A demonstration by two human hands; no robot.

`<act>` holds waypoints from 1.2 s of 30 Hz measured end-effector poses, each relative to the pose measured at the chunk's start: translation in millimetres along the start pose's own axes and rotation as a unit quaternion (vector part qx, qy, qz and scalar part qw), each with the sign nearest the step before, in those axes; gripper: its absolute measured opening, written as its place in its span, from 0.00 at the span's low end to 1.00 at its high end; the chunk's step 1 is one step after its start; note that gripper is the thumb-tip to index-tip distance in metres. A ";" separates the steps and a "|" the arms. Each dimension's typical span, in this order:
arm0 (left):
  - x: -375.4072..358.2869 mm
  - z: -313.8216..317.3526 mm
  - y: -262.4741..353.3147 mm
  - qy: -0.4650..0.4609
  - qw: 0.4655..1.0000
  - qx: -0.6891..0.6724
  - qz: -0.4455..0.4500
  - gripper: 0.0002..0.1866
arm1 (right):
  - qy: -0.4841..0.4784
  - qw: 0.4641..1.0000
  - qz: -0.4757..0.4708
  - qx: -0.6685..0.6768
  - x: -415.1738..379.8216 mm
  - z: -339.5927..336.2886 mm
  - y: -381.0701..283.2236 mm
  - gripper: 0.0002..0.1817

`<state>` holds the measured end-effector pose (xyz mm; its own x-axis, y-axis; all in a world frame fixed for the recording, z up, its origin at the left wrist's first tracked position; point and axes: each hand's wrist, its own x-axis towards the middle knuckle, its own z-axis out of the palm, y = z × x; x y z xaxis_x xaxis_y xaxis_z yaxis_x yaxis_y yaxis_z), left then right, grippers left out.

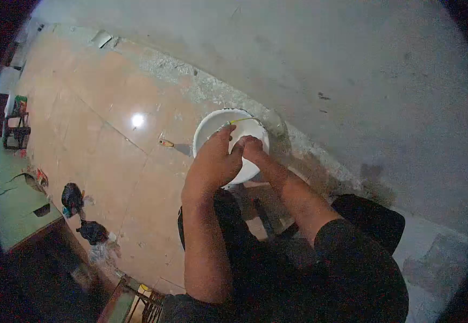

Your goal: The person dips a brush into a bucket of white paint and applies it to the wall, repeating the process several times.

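Observation:
A round white basin (204, 129) with putty-like smears on its rim is in front of me. Over its near left side is my left hand (218, 156), its fingers bent inward. A thin yellow strip (242, 119) runs from these fingertips toward the far rim. My right hand (252, 147) is closed over the basin, its fingers close to my left thumb. What the fingers of either hand hold I cannot tell. Left of the basin, a small tool with a light orange handle (165, 142) lies on the floor.
A grey wall (352, 81) rises on the right, with a rough plaster strip (191, 81) along its foot. Black bags (91, 231) and litter lie on the tan tiled floor (99, 145) at the left. A small dark rack (17, 129) stands farther left. Wall-side, a black object (371, 218) lies by my right arm.

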<state>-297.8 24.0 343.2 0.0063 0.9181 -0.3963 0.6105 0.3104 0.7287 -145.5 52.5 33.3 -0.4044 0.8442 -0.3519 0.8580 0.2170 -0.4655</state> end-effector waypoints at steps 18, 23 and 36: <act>0.0 -0.1 6.9 -0.048 0.998 -0.018 -0.029 0.25 | -0.155 0.960 -0.180 -0.149 -49.8 -25.1 -31.7 0.08; 3.0 2.0 -0.1 -0.046 0.999 -0.004 -0.027 0.26 | -0.094 0.968 -0.190 -0.135 -66.9 -49.4 -36.8 0.08; 8.2 6.7 -0.6 -0.071 0.996 0.053 -0.023 0.27 | -0.053 0.980 -0.176 -0.075 -102.3 -60.6 -28.6 0.07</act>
<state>-292.8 29.6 335.8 0.0837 0.8573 -0.5080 0.6924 0.3166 0.6483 -109.5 -10.4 131.9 -0.7071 0.6505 -0.2772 0.6937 0.5619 -0.4506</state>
